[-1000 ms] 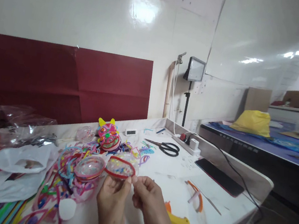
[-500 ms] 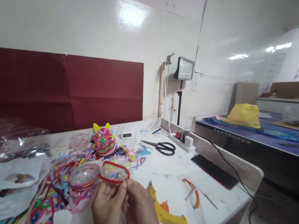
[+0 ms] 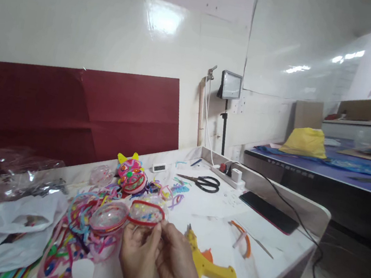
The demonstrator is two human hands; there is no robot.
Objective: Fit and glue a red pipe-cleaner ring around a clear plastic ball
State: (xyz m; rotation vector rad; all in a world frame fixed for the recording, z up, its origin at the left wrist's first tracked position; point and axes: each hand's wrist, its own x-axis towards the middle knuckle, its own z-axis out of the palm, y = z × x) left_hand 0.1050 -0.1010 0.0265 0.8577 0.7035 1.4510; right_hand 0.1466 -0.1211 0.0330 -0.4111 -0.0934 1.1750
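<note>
My left hand (image 3: 139,254) and my right hand (image 3: 176,264) are close together at the lower middle, both pinched on a clear plastic half-shell with a red pipe-cleaner rim (image 3: 145,212). Bits of colour show inside the shell. Just left of it lies a second clear half-shell with a pink rim (image 3: 108,216), resting on a heap of coloured pipe cleaners (image 3: 76,229). A yellow glue gun (image 3: 210,267) lies on the white table (image 3: 280,250) right beside my right hand.
A pink toy face with yellow ears (image 3: 131,176), black scissors (image 3: 204,183), a power strip (image 3: 229,175), a dark phone (image 3: 268,212) and an orange strip (image 3: 244,240) lie on the table. White bags (image 3: 16,220) sit at left. A blue table with a yellow bag (image 3: 305,142) stands at right.
My hands have dropped lower and closer together, with the red-rimmed shell tilted flatter. The glue gun, earlier partly hidden by my right arm, now shows in full.
</note>
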